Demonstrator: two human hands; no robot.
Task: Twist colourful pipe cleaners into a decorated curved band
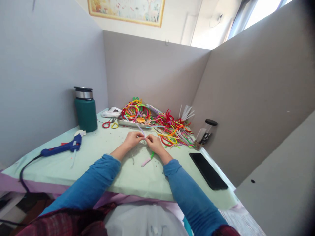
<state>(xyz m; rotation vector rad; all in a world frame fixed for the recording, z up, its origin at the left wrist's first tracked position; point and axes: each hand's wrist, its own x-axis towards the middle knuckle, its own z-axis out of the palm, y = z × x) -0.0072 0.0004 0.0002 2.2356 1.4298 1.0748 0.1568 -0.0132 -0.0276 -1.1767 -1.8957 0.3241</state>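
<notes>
Over the middle of the table my left hand (134, 138) and my right hand (154, 143) meet, fingertips pinched close together. Between them they grip a light purple pipe cleaner (141, 129), whose free end sticks up and to the left. Its lower part is hidden by my fingers. Just below my right hand, a short pink and green fuzzy piece (147, 159) lies on the pale green table cover (103, 170). Behind my hands is a metal tray (133, 124) heaped with bright pipe cleaner shapes, and a loose pile of colourful pipe cleaners (174, 127) spreads to its right.
A blue glue gun (61, 148) with its cord lies at left, near a green bottle (86, 111). Scissors with red and yellow handles (110, 125) sit by the tray. At right are a black phone (208, 171) and a clear bottle (206, 132). Grey partitions (157, 72) enclose the table.
</notes>
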